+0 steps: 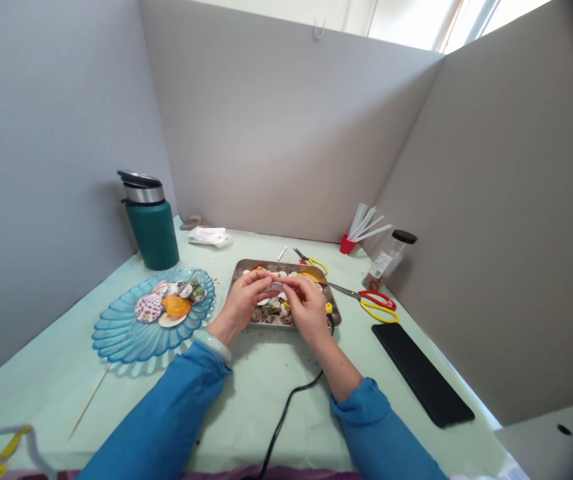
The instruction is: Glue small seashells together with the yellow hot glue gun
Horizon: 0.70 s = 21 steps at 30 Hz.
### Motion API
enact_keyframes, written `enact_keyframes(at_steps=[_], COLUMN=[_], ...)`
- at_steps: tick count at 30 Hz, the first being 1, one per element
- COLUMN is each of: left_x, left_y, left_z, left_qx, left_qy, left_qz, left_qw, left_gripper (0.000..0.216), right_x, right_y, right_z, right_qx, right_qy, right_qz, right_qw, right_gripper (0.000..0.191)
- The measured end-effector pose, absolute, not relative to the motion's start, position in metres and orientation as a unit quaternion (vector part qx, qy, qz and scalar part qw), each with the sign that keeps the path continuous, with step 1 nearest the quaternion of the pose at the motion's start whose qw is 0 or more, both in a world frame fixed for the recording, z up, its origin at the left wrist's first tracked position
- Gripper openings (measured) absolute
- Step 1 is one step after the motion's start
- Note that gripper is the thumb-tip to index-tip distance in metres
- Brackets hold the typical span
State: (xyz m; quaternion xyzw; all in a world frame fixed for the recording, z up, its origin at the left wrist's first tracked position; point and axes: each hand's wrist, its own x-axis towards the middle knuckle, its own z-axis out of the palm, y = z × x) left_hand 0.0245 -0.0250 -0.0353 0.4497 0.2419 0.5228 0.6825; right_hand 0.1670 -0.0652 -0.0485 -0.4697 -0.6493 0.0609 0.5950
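Observation:
My left hand (243, 300) and my right hand (306, 303) meet over a metal tray (336, 313) filled with several small shells. Both hands pinch a small pale shell (275, 288) between their fingertips, just above the tray's middle. A yellow-tipped tool (328, 308) with a black cord (286, 407) lies under my right hand at the tray's near right edge. A pale bracelet sits on my left wrist, and both sleeves are blue.
A blue glass shell-shaped plate (121, 333) with several larger shells lies left of the tray. A green flask (151, 223) stands behind it. Yellow-handled scissors (373, 303), a black flat case (421, 373), a jar (389, 260), a red cup of sticks (356, 233) and a wooden skewer (89, 400) are around.

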Motion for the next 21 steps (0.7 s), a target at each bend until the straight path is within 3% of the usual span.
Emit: enact_keyframes(at_steps=[17,21], left_x=[0.0225,0.0244], left_y=[-0.0275,-0.0252], left_z=[-0.0330,-0.0363], left_qx=[0.466,0.470], left_qy=[0.220,0.232], left_qz=[0.531,0.521], left_qw=[0.673,0.674], left_gripper=[0.010,0.017], right_x=[0.1680,0.1685], right_y=[-0.0636,-0.0634], right_z=[-0.0517,-0.0532], right_qx=[-0.463,-0.477], right_qy=[-0.641,-0.628], right_qz=[0.065,0.066], right_qw=[0.609,0.612], right_gripper=[0.012,0.013])
